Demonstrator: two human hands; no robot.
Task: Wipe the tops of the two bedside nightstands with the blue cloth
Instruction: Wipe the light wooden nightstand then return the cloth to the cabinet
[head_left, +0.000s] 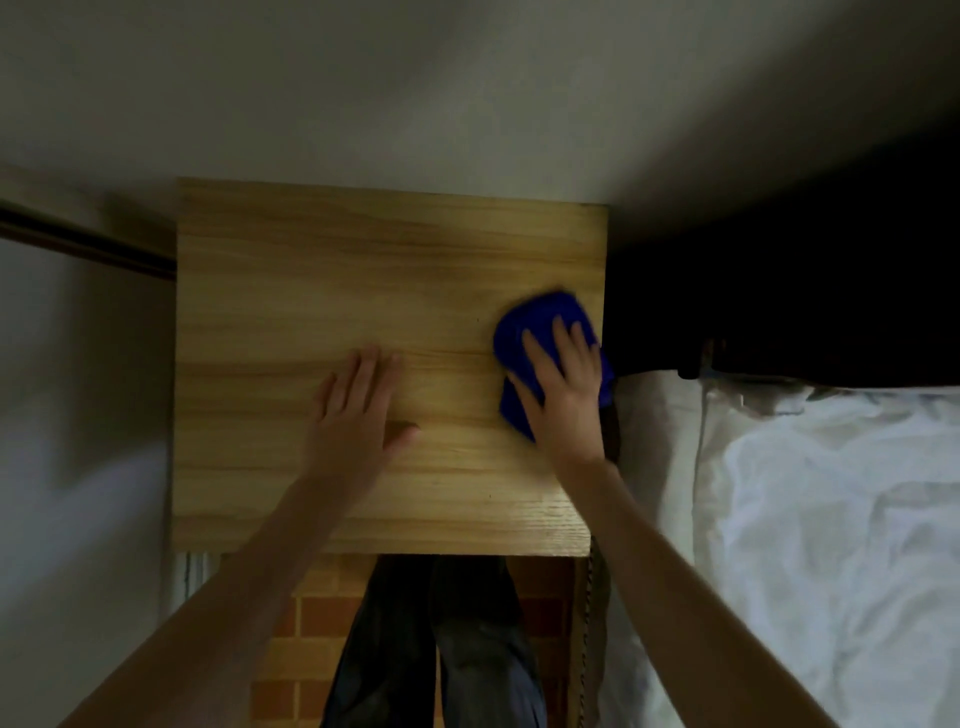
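One nightstand in view: its light wooden top (311, 291) fills the middle of the head view, far edge against a pale wall (467, 93), near edge toward the person.
Bed: white bedding (810, 519) lies just beside the nightstand's right edge, with a dark, unlit mass (810, 291) beyond it that cannot be made out.
Floor: brick-patterned flooring (311, 623) shows below the near edge, between the forearms, partly covered by the person's dark trouser legs (467, 665).
Containers: the nightstand top carries only the cloth and the two hands; whether it has a drawer cannot be seen from above.
Blue cloth: the blue cloth (540, 317) is bunched flat on the top at the right edge, about midway between the far and near corners; its right side reaches the edge, and part of it looks blurred.
Right hand: the right hand (563, 384) lies palm down on the cloth, fingers spread and pressing it to the wood rather than curled around it; the forearm runs in from the lower right, crossing the near right corner.
Left hand: the left hand (358, 410) rests flat on bare wood near the centre of the top, fingers extended and close together, thumb out to the right, holding nothing; its forearm crosses the near edge from the lower left.
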